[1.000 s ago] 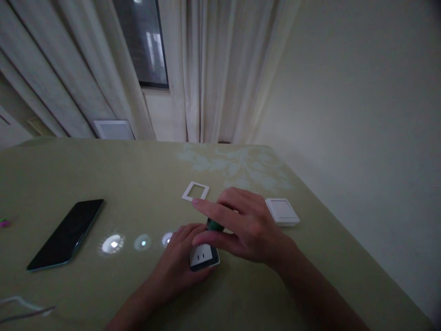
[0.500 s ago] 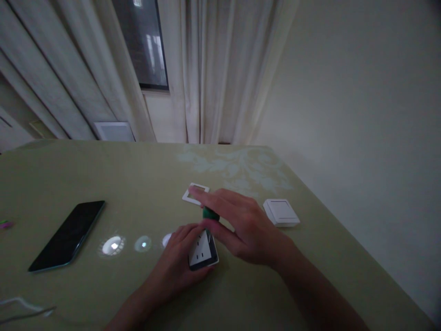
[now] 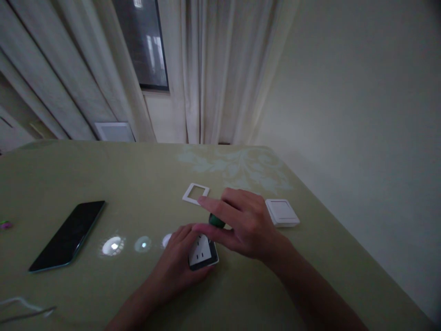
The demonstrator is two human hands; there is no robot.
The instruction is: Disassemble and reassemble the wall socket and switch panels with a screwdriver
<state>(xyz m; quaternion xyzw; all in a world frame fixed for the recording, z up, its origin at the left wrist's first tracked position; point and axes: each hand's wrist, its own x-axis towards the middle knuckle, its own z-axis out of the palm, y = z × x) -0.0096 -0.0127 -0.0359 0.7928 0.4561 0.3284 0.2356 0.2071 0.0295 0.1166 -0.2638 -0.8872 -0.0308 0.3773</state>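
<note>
My left hand [image 3: 179, 255] is closed around a wall socket [image 3: 201, 254], a white face with dark slots and a black border, held just over the table. My right hand [image 3: 241, 223] is closed on a screwdriver by its green handle [image 3: 217, 221], above the upper end of the socket. The shaft and tip are hidden behind my fingers. My right thumb reaches close to the left hand's fingers. Just beyond the hands lies a white rectangular frame [image 3: 186, 193], partly covered by a right fingertip.
A white switch panel [image 3: 282, 212] lies to the right of my right hand, near the wall [image 3: 361, 138]. On the left is a black phone [image 3: 69, 234], with a pale cable [image 3: 25, 305] near the front edge. A small purple-green item [image 3: 6, 225] is at far left.
My right hand has shifted slightly right and turned, its index finger drawing back from the white frame. The green handle moved a little right and down. My left hand and the socket stay put.
</note>
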